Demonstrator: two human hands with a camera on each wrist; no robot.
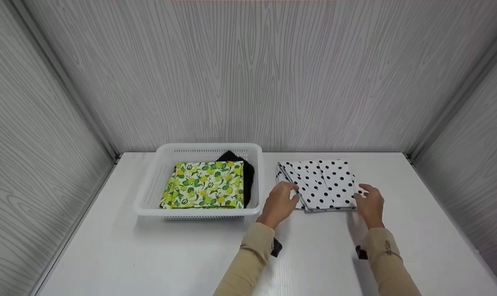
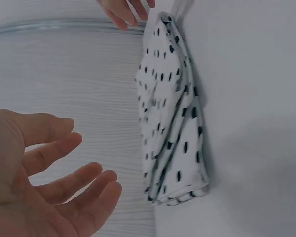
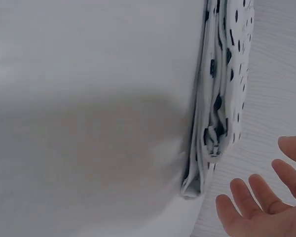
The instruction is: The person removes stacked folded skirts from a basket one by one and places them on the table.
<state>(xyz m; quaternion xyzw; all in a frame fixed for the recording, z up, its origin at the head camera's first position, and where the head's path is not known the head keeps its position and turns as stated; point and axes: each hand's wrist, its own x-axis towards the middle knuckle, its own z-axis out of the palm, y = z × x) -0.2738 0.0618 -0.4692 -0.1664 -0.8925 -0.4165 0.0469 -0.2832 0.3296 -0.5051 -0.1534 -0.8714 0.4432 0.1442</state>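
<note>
A white cloth with black polka dots (image 1: 322, 185) lies folded in layers on the white table, its left side creased on a slant. My left hand (image 1: 279, 201) hovers by its front left corner, fingers spread and slightly bent, holding nothing. At the right edge of the cloth is my right hand (image 1: 370, 204), its fingers loosely bent with nothing between them. The left wrist view shows a gap between the left hand (image 2: 59, 173) and the dotted cloth (image 2: 167, 113). In the right wrist view, the fingers (image 3: 246, 197) sit beside the stacked folds (image 3: 217, 98).
Left of the dotted cloth stands a white plastic basket (image 1: 146, 201). Inside it lies a folded cloth with a lemon print (image 1: 207, 185), over a black cloth (image 1: 249, 181). Grey wood-patterned panels (image 1: 248, 74) enclose the table (image 1: 170, 259) at the back and sides.
</note>
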